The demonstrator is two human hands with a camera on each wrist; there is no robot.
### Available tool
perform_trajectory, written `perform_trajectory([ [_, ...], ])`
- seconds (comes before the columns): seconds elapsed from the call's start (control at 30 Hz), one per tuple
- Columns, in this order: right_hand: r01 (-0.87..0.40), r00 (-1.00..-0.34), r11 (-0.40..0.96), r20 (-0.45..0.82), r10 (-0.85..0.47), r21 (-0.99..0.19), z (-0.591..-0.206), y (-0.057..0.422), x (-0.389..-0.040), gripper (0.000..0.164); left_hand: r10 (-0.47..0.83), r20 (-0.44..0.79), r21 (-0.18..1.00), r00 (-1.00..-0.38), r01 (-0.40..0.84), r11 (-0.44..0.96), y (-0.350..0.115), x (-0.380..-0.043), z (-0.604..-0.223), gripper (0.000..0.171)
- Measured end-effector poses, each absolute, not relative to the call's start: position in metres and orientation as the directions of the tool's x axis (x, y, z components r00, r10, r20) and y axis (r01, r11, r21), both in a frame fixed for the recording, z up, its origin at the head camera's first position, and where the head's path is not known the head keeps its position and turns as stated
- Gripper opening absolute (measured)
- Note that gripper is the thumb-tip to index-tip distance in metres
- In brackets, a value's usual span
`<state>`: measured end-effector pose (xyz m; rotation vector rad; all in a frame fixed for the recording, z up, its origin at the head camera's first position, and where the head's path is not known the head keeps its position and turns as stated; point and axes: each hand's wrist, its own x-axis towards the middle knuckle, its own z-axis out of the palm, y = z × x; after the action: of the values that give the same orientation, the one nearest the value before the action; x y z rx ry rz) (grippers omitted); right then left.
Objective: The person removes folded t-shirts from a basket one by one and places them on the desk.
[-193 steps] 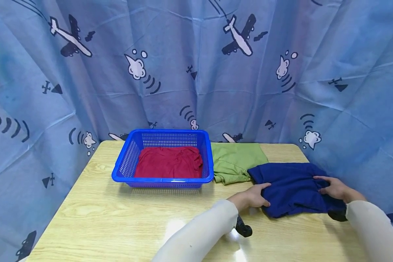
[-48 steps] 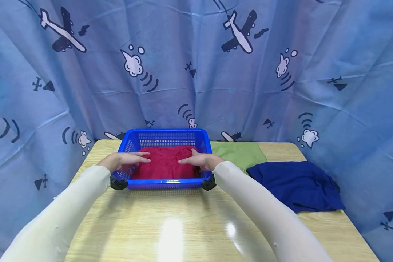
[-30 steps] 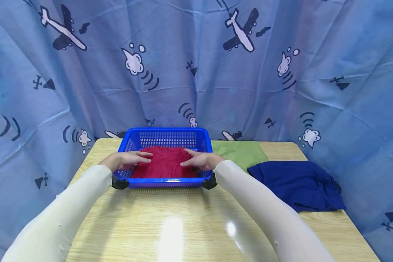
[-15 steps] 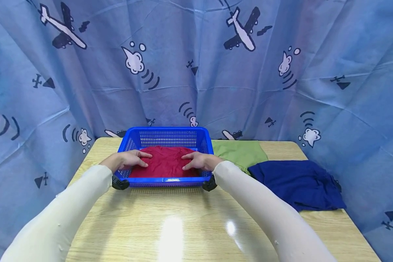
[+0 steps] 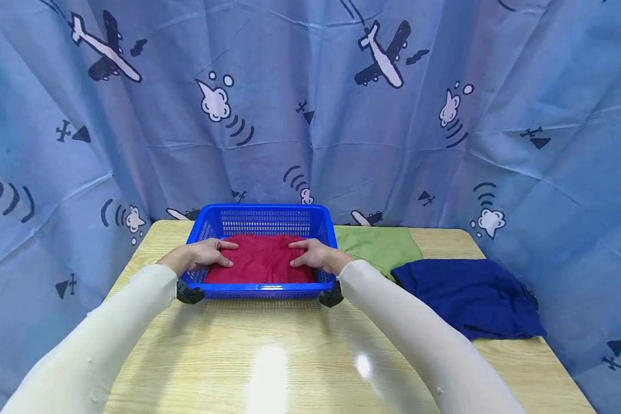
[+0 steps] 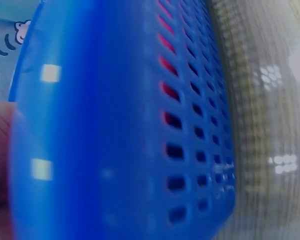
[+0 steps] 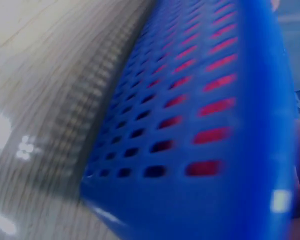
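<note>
A folded dark red cloth [image 5: 261,259] lies inside a blue plastic basket [image 5: 269,287] with slotted walls. My left hand [image 5: 204,253] reaches over the front left of the basket and grips the cloth's left side, its thumb on top. On the opposite side my right hand [image 5: 313,254] holds the cloth's right part, thumb and forefinger spread over its surface. The other fingers of both hands are hidden in the basket. Both wrist views are filled mostly by the basket's outer wall [image 6: 130,125], with red showing through the slots.
To the right of the basket a green cloth [image 5: 388,241] lies flat on the wooden table [image 5: 227,356]. A navy cloth [image 5: 466,293] overlaps its corner and reaches the table's right edge. A blue patterned curtain [image 5: 269,126] hangs behind and at both sides.
Both hands have left the navy cloth at the right and moved to the red cloth in the basket. Over the last second, their thumbs have lowered onto it.
</note>
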<state>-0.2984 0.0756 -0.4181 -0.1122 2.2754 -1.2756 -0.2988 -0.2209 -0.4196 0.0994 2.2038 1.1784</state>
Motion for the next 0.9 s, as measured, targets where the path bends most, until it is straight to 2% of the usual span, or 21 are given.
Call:
perform_trajectory([
  [0.4,0.253,-0.834,0.418,-0.416,-0.363,-0.873,-0.394,0.081,-0.306,0.063,0.347,-0.438,0.808,-0.829,-0.194,0.557,-0.225,-0.303,-0.395,0.072],
  [0.7,0.121,-0.858,0.402,-0.299,-0.417,-0.908,-0.381,0.098,-0.298,0.064,0.369,-0.379,0.862,-0.849,-0.179,0.474,-0.218,-0.299,-0.382,0.072],
  [0.9,0.134,-0.852,0.338,-0.283,-0.440,-0.931,-0.374,0.110,-0.294,0.065,0.401,-0.335,0.897,-0.853,-0.158,0.413,-0.216,-0.292,-0.371,0.073],
])
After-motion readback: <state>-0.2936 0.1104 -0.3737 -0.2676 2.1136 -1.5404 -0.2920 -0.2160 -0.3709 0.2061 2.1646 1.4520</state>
